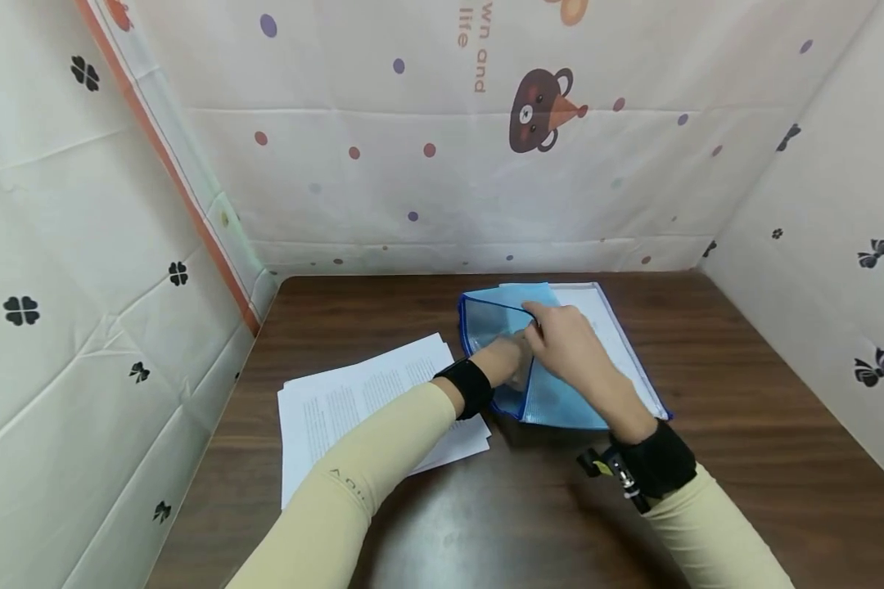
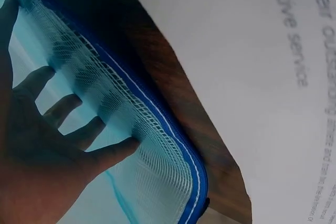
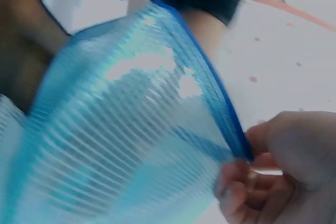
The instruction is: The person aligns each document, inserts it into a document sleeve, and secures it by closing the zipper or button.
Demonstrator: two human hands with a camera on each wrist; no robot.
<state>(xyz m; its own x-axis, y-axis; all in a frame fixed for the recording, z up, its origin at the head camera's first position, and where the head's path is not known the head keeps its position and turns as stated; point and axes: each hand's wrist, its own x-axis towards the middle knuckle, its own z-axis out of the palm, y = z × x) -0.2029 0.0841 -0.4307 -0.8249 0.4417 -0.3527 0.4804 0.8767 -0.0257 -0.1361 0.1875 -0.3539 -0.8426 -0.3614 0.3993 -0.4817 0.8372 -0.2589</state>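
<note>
The blue mesh pouch (image 1: 560, 384) is lying at the centre of the head view on the dark wooden tabletop (image 1: 744, 409), its near end partly covered by both hands. It is translucent light blue netting edged with a darker blue border, and its upper layer is being lifted into a tent. White sheets inside (image 1: 619, 327) are showing through at the pouch's upper right edge, their print too small to read.

The left hand (image 1: 507, 360) is sitting inside the pouch, so in the head view it is showing only dimly through the mesh; the left wrist view is showing its fingers (image 2: 68, 108) spread and straight against the netting, holding nothing. The right hand (image 1: 570, 343) is pinching the raised blue border between thumb and curled fingers (image 3: 247, 182), as the blurred right wrist view is showing at lower right.

A loose stack of printed papers (image 1: 354, 409) is lying left of the pouch, partly hidden under the left sleeve (image 1: 368, 474).
</note>
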